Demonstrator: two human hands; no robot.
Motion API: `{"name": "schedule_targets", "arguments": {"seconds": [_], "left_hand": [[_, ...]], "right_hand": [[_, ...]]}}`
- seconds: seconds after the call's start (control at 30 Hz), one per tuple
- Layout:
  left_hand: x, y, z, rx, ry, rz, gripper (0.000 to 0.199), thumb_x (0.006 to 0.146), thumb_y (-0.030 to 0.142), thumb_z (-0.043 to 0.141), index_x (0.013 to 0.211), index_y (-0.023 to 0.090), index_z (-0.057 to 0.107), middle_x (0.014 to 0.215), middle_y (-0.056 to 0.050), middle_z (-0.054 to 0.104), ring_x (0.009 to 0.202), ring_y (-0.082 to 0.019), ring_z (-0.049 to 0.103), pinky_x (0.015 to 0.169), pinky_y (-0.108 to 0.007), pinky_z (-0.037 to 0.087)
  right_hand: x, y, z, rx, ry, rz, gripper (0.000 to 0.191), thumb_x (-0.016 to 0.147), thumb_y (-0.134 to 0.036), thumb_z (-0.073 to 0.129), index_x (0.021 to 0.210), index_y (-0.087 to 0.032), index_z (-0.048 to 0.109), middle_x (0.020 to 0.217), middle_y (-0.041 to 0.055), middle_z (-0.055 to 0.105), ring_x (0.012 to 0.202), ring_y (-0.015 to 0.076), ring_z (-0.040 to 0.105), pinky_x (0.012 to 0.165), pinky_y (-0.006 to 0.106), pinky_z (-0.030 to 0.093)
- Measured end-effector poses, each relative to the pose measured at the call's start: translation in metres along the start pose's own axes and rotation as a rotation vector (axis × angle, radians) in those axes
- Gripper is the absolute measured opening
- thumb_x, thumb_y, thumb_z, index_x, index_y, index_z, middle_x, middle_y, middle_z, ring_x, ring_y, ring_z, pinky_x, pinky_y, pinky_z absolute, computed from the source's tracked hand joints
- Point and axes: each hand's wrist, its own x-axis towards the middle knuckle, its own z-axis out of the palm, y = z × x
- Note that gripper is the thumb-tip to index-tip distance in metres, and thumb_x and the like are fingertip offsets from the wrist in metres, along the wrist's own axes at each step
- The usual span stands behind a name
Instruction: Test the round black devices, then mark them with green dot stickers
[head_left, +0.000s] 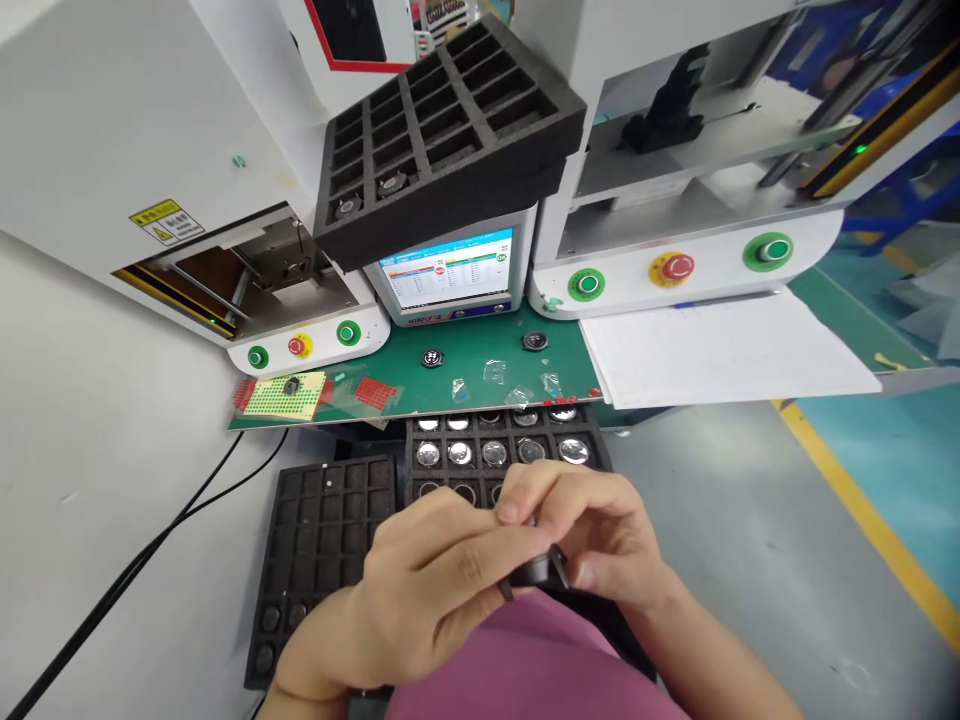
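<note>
Close to my body, both hands hold a black watch case (535, 571) with dark lugs sticking out below. My left hand (442, 575) is closed on its left side, fingers stretched across the top. My right hand (600, 530) grips it from the right, with thumb and fingertips at its edge. Fingers cover most of the case, so its face is hidden. Just beyond my hands, a black foam tray (474, 478) carries several round watch cases in its compartments.
Another foam tray (337, 545) lies at left with a few dark pieces. A tilted foam tray (450, 190) sits above the monitor (454, 270). Two watch cases, clear film scraps and papers (720, 350) lie on the green bench (405, 385). Button-fitted machines flank it.
</note>
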Motion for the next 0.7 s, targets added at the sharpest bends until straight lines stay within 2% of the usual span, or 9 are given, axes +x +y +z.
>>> {"name": "schedule_targets", "arguments": {"seconds": [0.07,0.17,0.3,0.4,0.47,0.57,0.7], "left_hand": [[-0.002,-0.002,0.0,-0.04,-0.017,0.013,0.028,0.097,0.017,0.049,0.123,0.014,0.059,0.095,-0.007,0.068,0.078,-0.014,0.058,0.07,-0.025,0.052],[-0.002,-0.005,0.001,-0.094,0.018,0.007,0.026,0.097,0.02,0.051,0.121,0.015,0.06,0.092,-0.007,0.069,0.077,-0.013,0.059,0.069,-0.025,0.052],[-0.003,-0.008,0.008,-0.137,0.12,-0.002,0.025,0.096,0.02,0.054,0.119,0.013,0.062,0.091,-0.007,0.07,0.074,-0.013,0.058,0.067,-0.025,0.049],[-0.008,-0.014,0.018,-0.205,0.211,-0.087,0.024,0.095,0.023,0.056,0.118,0.018,0.063,0.083,-0.004,0.067,0.069,-0.012,0.056,0.061,-0.024,0.046],[-0.012,-0.018,0.026,-0.317,0.288,-0.147,0.022,0.094,0.029,0.058,0.114,0.021,0.064,0.078,-0.002,0.064,0.067,-0.012,0.055,0.059,-0.023,0.045],[-0.016,-0.023,0.033,-0.49,0.397,-0.168,0.02,0.094,0.033,0.059,0.111,0.024,0.065,0.078,-0.001,0.063,0.068,-0.012,0.054,0.062,-0.023,0.044],[-0.014,-0.023,0.033,-0.433,0.372,-0.08,0.02,0.094,0.024,0.059,0.112,0.02,0.065,0.089,-0.005,0.069,0.076,-0.013,0.059,0.068,-0.026,0.047]], "right_hand": [[0.001,-0.002,0.001,-0.033,-0.021,-0.025,0.022,0.086,-0.023,0.07,0.108,-0.026,0.071,0.104,0.0039,0.072,0.094,0.0142,0.066,0.082,0.027,0.054],[0.001,-0.003,0.006,-0.146,0.026,-0.101,0.021,0.088,-0.021,0.068,0.109,-0.023,0.07,0.101,0.0054,0.073,0.088,0.0138,0.067,0.076,0.027,0.054],[0.001,0.0,0.016,-0.337,0.128,-0.227,0.022,0.093,-0.019,0.061,0.114,-0.018,0.067,0.099,0.0097,0.073,0.082,0.014,0.067,0.071,0.028,0.052],[0.001,0.001,0.019,-0.444,0.186,-0.269,0.025,0.092,-0.014,0.06,0.116,-0.017,0.066,0.098,0.0102,0.073,0.084,0.0138,0.068,0.072,0.027,0.054],[0.003,-0.002,0.02,-0.5,0.183,-0.292,0.024,0.092,-0.017,0.062,0.115,-0.016,0.065,0.096,0.0108,0.074,0.085,0.0141,0.069,0.073,0.026,0.055],[0.007,-0.015,0.021,-0.571,0.125,-0.311,0.02,0.094,-0.026,0.06,0.108,-0.013,0.066,0.097,0.0156,0.074,0.089,0.017,0.072,0.077,0.026,0.058],[0.008,-0.031,0.025,-0.74,0.157,-0.293,0.009,0.093,-0.012,0.057,0.091,-0.013,0.066,0.089,0.0135,0.076,0.083,0.0137,0.073,0.079,0.019,0.058]]}}
